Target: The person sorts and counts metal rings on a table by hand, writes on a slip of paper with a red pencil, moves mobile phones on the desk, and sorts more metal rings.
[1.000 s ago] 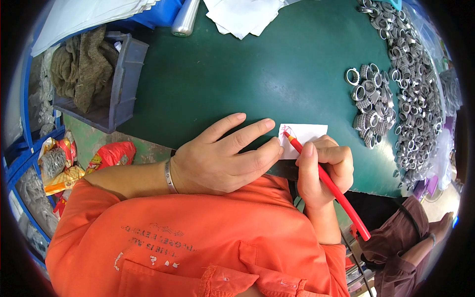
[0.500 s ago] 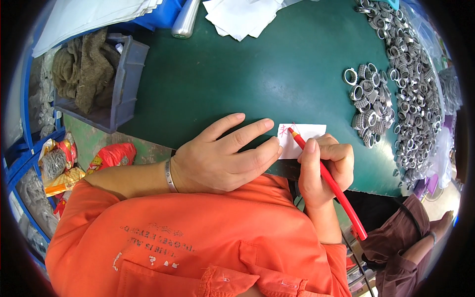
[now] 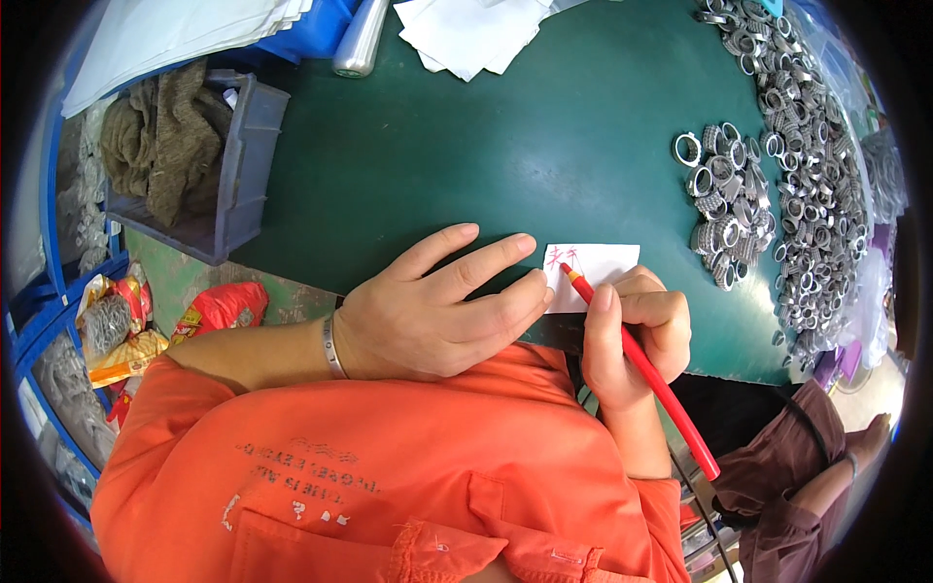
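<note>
Near the front edge of the green table lies a small white slip of paper point(image 3: 612, 262) with red handwritten strokes in its upper left part. My right hand point(image 3: 637, 340) grips a long red pencil point(image 3: 671, 403), whose tip rests on the slip at the red strokes. The pencil's back end slants down toward my body on the right. Flat beside the slip is my left hand point(image 3: 442, 306), fingers spread, its fingertips at the paper's left edge. A metal bracelet point(image 3: 333, 347) circles my left wrist.
Many metal rings point(image 3: 807, 194) lie heaped along the table's right side, with a smaller pile point(image 3: 729, 199) beside them. A grey bin point(image 3: 255, 146) holding brown cloth stands at left. Papers point(image 3: 473, 34) and a metal cylinder point(image 3: 362, 44) lie at the back. Another person's arm point(image 3: 841, 476) shows at right.
The pencil tip has moved slightly down and left on the slip, and more red strokes show there. My left hand has stayed in place.
</note>
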`<move>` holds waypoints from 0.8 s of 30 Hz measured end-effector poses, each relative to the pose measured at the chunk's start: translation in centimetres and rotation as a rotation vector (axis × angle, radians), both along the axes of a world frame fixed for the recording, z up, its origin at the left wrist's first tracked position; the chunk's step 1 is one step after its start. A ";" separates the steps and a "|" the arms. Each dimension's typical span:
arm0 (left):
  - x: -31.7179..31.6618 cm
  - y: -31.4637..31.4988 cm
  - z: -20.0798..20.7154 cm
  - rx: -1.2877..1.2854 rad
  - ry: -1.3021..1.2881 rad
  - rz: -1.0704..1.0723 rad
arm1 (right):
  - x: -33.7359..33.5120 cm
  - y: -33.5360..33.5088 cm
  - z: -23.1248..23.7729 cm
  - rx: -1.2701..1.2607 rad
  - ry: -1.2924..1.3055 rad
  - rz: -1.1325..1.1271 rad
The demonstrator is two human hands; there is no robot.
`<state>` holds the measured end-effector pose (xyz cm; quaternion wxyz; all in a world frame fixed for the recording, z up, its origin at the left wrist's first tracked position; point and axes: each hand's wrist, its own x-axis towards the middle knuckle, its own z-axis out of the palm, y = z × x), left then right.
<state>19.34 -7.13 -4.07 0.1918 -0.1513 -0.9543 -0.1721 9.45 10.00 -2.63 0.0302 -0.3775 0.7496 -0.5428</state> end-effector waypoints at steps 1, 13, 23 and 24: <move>-0.1 0.0 0.0 0.001 -0.003 -0.001 | 0.0 0.0 0.0 0.013 -0.013 -0.011; -0.2 -0.1 0.2 -0.001 -0.032 -0.011 | -0.1 -0.1 -0.8 -0.075 0.046 -0.131; -0.2 -0.2 0.2 -0.005 -0.039 -0.018 | 0.2 -0.2 -0.7 -0.053 -0.002 -0.188; -0.2 -0.2 0.2 -0.005 -0.038 -0.019 | 0.2 -0.2 -0.7 -0.041 0.021 -0.227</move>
